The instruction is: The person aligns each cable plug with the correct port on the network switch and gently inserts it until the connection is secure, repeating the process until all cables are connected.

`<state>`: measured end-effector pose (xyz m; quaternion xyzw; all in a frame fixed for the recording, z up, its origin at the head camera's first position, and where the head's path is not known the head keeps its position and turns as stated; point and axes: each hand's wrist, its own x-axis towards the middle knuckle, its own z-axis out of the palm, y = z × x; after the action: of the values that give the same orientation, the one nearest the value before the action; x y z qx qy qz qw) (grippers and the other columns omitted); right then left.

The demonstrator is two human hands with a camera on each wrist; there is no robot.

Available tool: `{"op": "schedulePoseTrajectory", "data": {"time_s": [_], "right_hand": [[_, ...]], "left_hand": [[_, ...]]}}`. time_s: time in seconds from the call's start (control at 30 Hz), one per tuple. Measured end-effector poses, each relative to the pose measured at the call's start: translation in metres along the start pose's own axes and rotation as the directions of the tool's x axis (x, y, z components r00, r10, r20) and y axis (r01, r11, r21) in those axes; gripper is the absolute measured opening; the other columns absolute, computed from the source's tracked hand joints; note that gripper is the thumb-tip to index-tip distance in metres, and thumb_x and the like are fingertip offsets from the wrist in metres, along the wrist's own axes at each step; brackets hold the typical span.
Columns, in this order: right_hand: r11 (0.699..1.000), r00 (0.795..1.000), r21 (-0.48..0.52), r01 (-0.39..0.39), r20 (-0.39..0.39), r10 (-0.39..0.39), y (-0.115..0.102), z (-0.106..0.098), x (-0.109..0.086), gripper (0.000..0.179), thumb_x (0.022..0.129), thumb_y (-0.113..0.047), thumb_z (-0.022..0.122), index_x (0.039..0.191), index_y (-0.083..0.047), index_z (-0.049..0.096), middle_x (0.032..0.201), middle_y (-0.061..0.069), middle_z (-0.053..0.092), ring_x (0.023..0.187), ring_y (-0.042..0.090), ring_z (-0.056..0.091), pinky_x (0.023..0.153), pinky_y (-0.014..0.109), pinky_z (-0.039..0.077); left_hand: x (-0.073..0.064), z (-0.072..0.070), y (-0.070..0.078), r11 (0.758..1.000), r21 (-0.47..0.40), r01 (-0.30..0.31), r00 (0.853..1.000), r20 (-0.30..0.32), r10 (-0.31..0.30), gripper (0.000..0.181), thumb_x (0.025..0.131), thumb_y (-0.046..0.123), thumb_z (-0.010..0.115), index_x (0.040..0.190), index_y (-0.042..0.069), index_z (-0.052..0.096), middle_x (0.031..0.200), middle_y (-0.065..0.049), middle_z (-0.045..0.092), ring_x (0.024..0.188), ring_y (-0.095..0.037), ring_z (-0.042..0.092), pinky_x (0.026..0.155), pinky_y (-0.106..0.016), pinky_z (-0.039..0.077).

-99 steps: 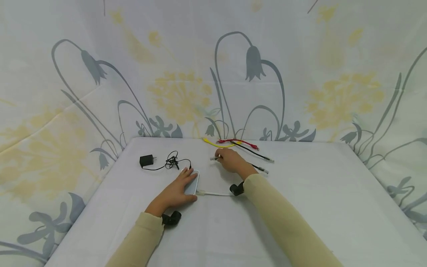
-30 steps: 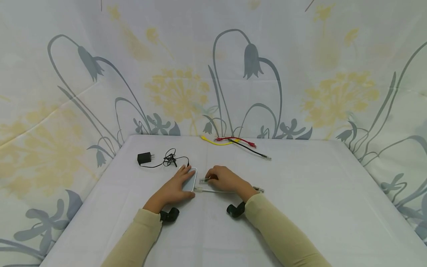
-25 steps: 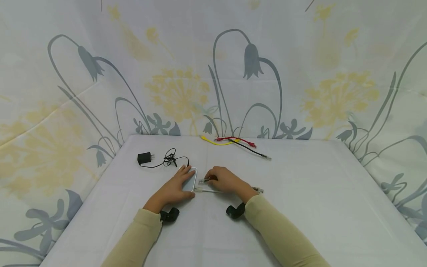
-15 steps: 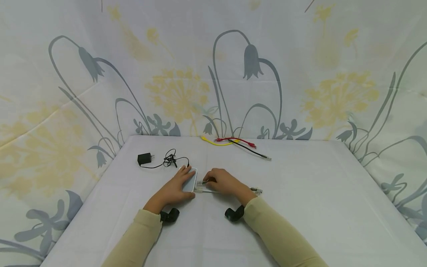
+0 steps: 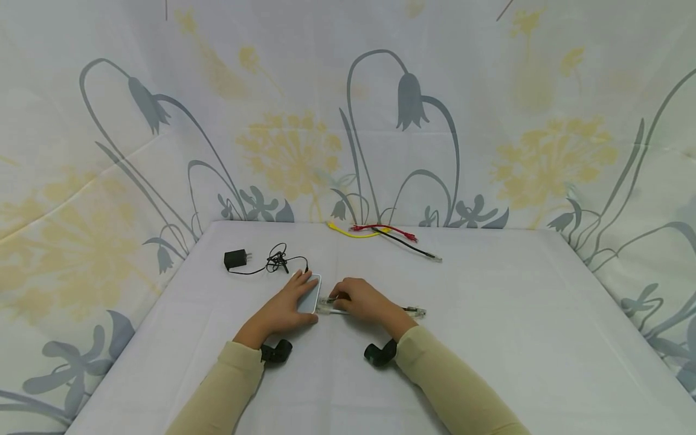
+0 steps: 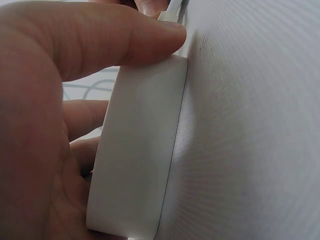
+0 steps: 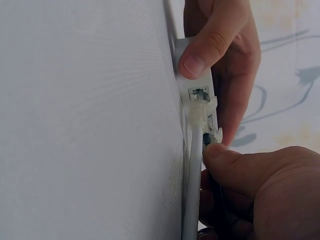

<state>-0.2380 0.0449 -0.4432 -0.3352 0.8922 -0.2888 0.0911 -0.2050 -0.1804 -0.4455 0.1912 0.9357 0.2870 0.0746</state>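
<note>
My left hand (image 5: 278, 309) grips a small white network switch (image 5: 309, 298) on the table, its thumb (image 6: 150, 37) against the near end. In the right wrist view a white network cable (image 7: 194, 172) has its plug in a port on the switch's side. My right hand (image 5: 365, 301) pinches a black network cable by its clear plug (image 7: 214, 132), right at that side and next to the white plug. The black cable's far end (image 5: 413, 309) shows past my right wrist, close to the white cable's end. The black plug's tip is partly hidden behind the white one.
A black power adapter (image 5: 235, 259) lies at the left, and its tangled cord (image 5: 277, 261) runs to the switch's back end. Yellow (image 5: 348, 234), red (image 5: 390, 228) and black (image 5: 406, 245) network cables overlap near the table's back edge. A patterned cloth (image 5: 304, 121) hangs behind.
My right hand has brought the black cable from farther back on the table, forward and left, until its plug is at the switch. My left hand has stayed on the switch.
</note>
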Motion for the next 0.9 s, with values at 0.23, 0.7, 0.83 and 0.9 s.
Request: {"op": "schedulePoseTrajectory", "data": {"time_s": [0.23,0.7,0.83,0.9], "right_hand": [[1.000,1.000,-0.012,-0.020,0.011,0.020,-0.0006,0.0022,-0.0001,0.019,0.095,-0.020,0.061,0.112,-0.013,0.068,0.098,-0.003,0.064,0.089,0.010,0.056,0.084,0.030,0.047],[0.999,1.000,-0.024,0.023,-0.016,-0.023,-0.0016,0.0042,-0.0016,0.018,0.095,-0.018,0.061,0.110,-0.010,0.068,0.097,-0.002,0.064,0.086,0.008,0.055,0.081,0.029,0.048],[1.000,1.000,-0.018,0.008,-0.015,-0.008,-0.0026,0.0036,-0.0017,0.018,0.095,-0.020,0.061,0.110,-0.013,0.068,0.098,-0.003,0.064,0.088,0.009,0.056,0.083,0.030,0.048],[1.000,1.000,-0.016,0.000,-0.013,0.000,-0.0029,0.0036,-0.0014,0.018,0.095,-0.020,0.061,0.110,-0.013,0.068,0.097,-0.003,0.064,0.088,0.009,0.056,0.083,0.029,0.048]], "left_hand": [[-0.0002,0.0005,0.0000,1.000,-0.007,-0.004,1.000,-0.004,0.004,0.080,0.080,0.028,0.072,0.150,0.011,0.037,0.162,-0.011,0.020,0.152,-0.033,0.006,0.116,-0.058,0.021],[0.0001,0.0007,-0.0002,1.000,-0.003,-0.001,1.000,-0.002,0.001,0.081,0.080,0.028,0.072,0.150,0.011,0.036,0.162,-0.011,0.020,0.152,-0.033,0.005,0.116,-0.059,0.021],[-0.0001,0.0005,-0.0001,1.000,0.001,-0.004,1.000,-0.005,0.004,0.081,0.080,0.028,0.072,0.150,0.011,0.036,0.162,-0.012,0.020,0.152,-0.034,0.006,0.116,-0.059,0.021],[-0.0002,0.0004,0.0001,1.000,-0.002,-0.004,1.000,-0.006,0.004,0.081,0.080,0.028,0.072,0.150,0.011,0.036,0.162,-0.012,0.020,0.152,-0.034,0.006,0.116,-0.059,0.021]]}}
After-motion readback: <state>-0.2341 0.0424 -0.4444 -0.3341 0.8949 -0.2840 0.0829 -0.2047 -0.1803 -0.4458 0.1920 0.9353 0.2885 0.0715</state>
